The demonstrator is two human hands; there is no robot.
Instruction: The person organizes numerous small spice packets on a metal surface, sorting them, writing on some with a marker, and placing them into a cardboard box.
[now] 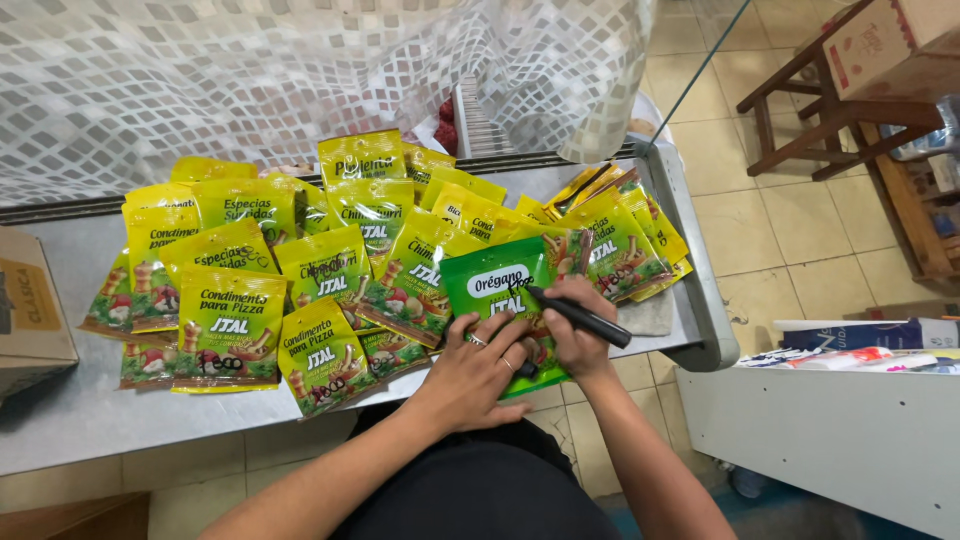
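While the left hand (478,372) lies flat with fingers spread on the lower part of a green sachet (503,300), pinning it to the tabletop (90,415), the right hand (575,335) is curled shut around a black marker (582,318). The sachet sits at the front edge of the tabletop, toward its right end, directly under both hands; its bottom seems to overhang the edge slightly. Its long axis runs away from the person, tilted a little to the right. The marker lies across that axis, its tip pointing left onto the face of the sachet, its body slanting down to the right past the knuckles. The right hand is the nearer one to the spot where the tip touches; the left hand rests just beside it, lower and to the left.

The sachet is glossy, flat and rectangular, with a crimped foil look. To its left and behind it, many yellow sachets (230,325) of the same shiny film fan out in overlapping rows, reaching toward the back edge. The tabletop is dull brushed metal with a rounded right corner. A brown cardboard box (30,310) stands at the left edge, and patterned translucent sheeting (200,80) hangs behind.
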